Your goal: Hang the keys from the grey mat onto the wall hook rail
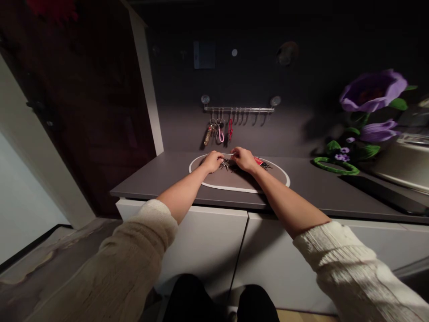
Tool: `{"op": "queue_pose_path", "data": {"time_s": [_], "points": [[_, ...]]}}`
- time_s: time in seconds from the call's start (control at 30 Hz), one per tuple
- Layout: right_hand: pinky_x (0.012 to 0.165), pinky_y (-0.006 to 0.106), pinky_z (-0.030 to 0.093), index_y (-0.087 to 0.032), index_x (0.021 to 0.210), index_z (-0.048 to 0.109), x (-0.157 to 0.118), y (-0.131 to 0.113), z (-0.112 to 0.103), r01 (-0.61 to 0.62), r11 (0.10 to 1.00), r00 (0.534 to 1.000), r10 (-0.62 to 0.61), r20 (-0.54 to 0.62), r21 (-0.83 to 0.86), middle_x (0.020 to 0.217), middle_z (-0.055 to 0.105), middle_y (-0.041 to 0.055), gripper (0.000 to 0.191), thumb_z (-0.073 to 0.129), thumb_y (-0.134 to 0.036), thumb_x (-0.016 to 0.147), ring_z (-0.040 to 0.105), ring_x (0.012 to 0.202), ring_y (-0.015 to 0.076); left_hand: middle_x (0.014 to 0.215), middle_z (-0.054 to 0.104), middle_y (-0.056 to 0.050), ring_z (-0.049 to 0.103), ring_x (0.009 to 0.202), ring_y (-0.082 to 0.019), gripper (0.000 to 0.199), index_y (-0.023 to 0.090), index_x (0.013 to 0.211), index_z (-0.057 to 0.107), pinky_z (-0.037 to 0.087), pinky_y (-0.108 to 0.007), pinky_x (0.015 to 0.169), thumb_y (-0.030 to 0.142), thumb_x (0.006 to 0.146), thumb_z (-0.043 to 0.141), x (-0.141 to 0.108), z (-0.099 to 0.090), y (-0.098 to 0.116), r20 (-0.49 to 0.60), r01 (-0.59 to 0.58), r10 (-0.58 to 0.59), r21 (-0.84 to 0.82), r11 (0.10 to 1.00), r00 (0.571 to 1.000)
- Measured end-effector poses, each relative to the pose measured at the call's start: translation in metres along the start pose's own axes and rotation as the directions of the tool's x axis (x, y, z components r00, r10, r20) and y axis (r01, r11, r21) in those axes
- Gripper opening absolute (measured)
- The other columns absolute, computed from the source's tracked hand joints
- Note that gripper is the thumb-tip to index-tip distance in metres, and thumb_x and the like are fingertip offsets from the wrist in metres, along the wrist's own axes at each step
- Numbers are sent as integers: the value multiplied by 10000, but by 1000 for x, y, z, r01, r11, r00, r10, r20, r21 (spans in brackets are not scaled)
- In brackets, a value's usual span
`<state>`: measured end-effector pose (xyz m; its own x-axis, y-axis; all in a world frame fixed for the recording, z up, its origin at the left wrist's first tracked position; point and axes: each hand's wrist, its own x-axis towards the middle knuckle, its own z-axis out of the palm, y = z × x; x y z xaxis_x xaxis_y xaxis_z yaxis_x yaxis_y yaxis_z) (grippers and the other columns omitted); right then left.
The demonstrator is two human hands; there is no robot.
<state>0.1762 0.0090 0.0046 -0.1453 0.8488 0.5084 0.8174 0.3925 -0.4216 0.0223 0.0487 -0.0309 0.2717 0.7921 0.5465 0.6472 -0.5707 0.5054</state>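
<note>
Over an oval mat with a white rim [231, 188], my left hand [212, 162] is closed in a pinch at a bunch of keys [225, 165], whose blades splay out beside the fingertips. Just to the right, my right hand [244, 159] has its fingers curled inward over the mat; what they grip, if anything, is too small to make out. A red item [258, 161] with dark keys [266, 165] lies on the mat, partly hidden by my right hand.
Above the mat, a wall rail [239, 109] with several hooks carries a brown-tagged key bunch [208, 134], keys with a pink loop [220, 133] and a red carabiner-like item [230, 129]. Purple craft flowers [373, 91] and a dark flat object [382, 194] are on the counter's right.
</note>
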Motion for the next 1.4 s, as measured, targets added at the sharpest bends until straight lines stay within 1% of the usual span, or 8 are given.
{"op": "queue_pose_path", "data": {"time_s": [0.2, 0.4, 0.67, 0.77, 0.9, 1.1, 1.23, 1.4], "points": [[720, 218, 397, -168, 863, 647, 3, 0, 5, 35, 992, 999, -32, 28, -122, 843, 671, 64, 199, 519, -119, 719, 590, 786, 151, 826, 599, -50, 538, 787, -160, 141, 186, 791, 678, 402, -271, 806, 182, 722, 555, 1, -1, 0, 0, -30, 30, 59, 998, 1000], [720, 218, 391, -167, 872, 661, 2, -2, 5, 50, 987, 998, -44, 45, -150, 887, 672, 68, 213, 508, -125, 731, 588, 808, 160, 746, 595, -38, 524, 756, -154, 78, 171, 673, 649, 392, -269, 793, 149, 699, 579, -2, -4, 6, -10, -13, 13, 21, 1000, 1000], [714, 227, 390, -165, 868, 665, 3, -3, 6, 69, 982, 996, -58, 66, -177, 893, 671, 76, 205, 507, -129, 744, 587, 806, 170, 785, 602, -46, 517, 776, -152, 101, 155, 710, 618, 385, -272, 784, 147, 740, 522, -2, -7, 8, -85, -21, 20, -8, 1000, 996], [705, 225, 389, -168, 868, 664, 3, -3, 6, 79, 982, 995, -67, 77, -169, 877, 671, 74, 189, 520, -151, 748, 586, 792, 168, 754, 606, -36, 522, 740, -139, 103, 149, 698, 603, 393, -256, 749, 139, 741, 510, -2, -8, 9, -122, 4, -15, -86, 996, 992], [698, 231, 388, -167, 858, 663, 3, -4, 7, 90, 983, 993, -77, 87, -158, 852, 669, 77, 166, 531, -193, 759, 584, 777, 172, 696, 594, -20, 517, 671, -115, 78, 133, 693, 585, 400, -233, 685, 137, 734, 519, -1, -9, 12, -138, 59, -99, -265, 963, 986], [708, 232, 390, -170, 864, 652, 2, -6, 7, 94, 991, 993, -87, 76, -95, 841, 662, 65, 161, 539, -223, 763, 576, 776, 163, 640, 575, 0, 503, 626, -93, 68, 116, 709, 588, 406, -224, 667, 146, 726, 530, -3, -10, 17, -107, 108, -173, -446, 889, 979], [732, 243, 391, -168, 882, 648, 1, -8, 5, 78, 996, 997, -77, 22, -42, 863, 660, 64, 184, 529, -248, 767, 574, 791, 163, 664, 585, -8, 509, 633, -84, 72, 110, 732, 589, 414, -212, 658, 158, 735, 536, -4, -12, 20, -108, 123, -216, -547, 828, 971], [730, 255, 393, -158, 849, 650, 0, -13, 2, 35, 999, 999, -34, -24, 40, 850, 659, 62, 199, 513, -282, 772, 570, 778, 160, 703, 611, -19, 534, 661, -84, 86, 118, 777, 591, 424, -206, 659, 176, 758, 530, -6, -15, 22, -51, 191, -290, -642, 742, 956]]}}
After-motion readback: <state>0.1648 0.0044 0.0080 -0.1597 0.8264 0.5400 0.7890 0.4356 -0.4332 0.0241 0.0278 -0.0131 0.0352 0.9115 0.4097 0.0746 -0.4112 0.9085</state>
